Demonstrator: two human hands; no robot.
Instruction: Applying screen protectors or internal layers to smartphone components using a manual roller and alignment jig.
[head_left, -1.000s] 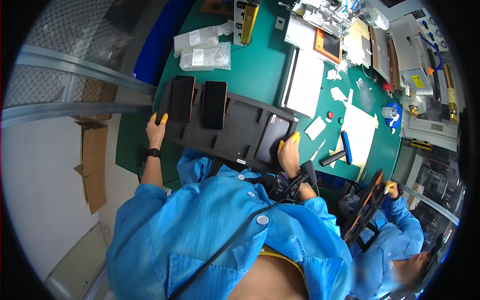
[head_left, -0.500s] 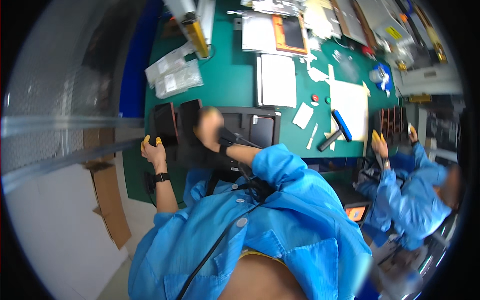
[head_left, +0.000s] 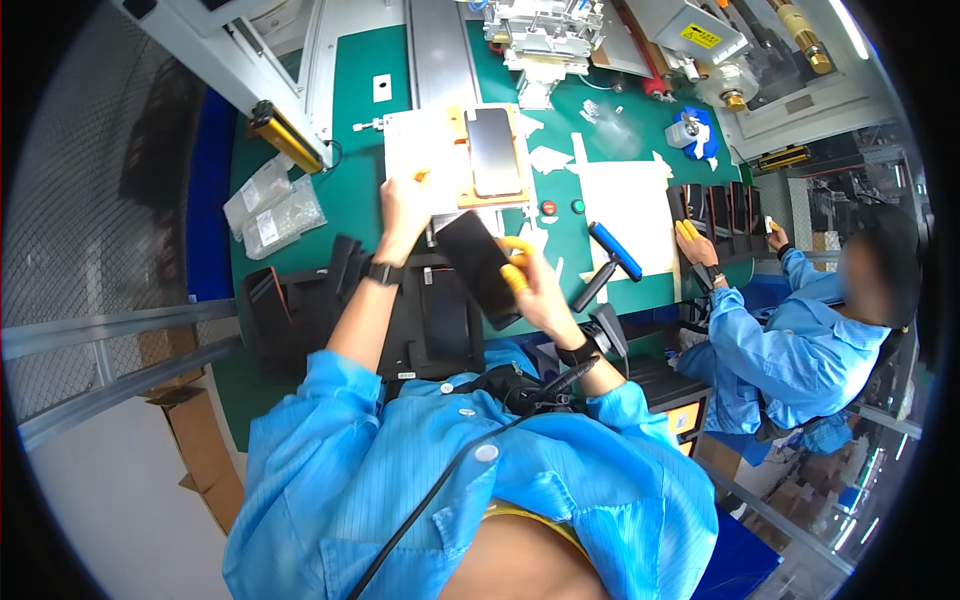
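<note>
My right hand, with yellow finger covers, grips a dark phone-shaped panel by its right side, tilted above the black tray. My left hand reaches to the near edge of a white plate. One covered fingertip shows on it; the other fingers are washed out by glare, so their grip is unclear. Beside that plate, a phone with a grey screen lies in an orange frame. The tray holds another dark panel, and a further one leans at its left end.
A blue roller lies right of my right hand, near red and green buttons. Clear plastic bags rest at left. A metal fixture stands at the back. Another person works at right beside upright dark panels.
My right hand has come up from the tray with the dark phone-shaped panel. My left hand has moved from the tray's left end to the white plate. The view has shifted.
</note>
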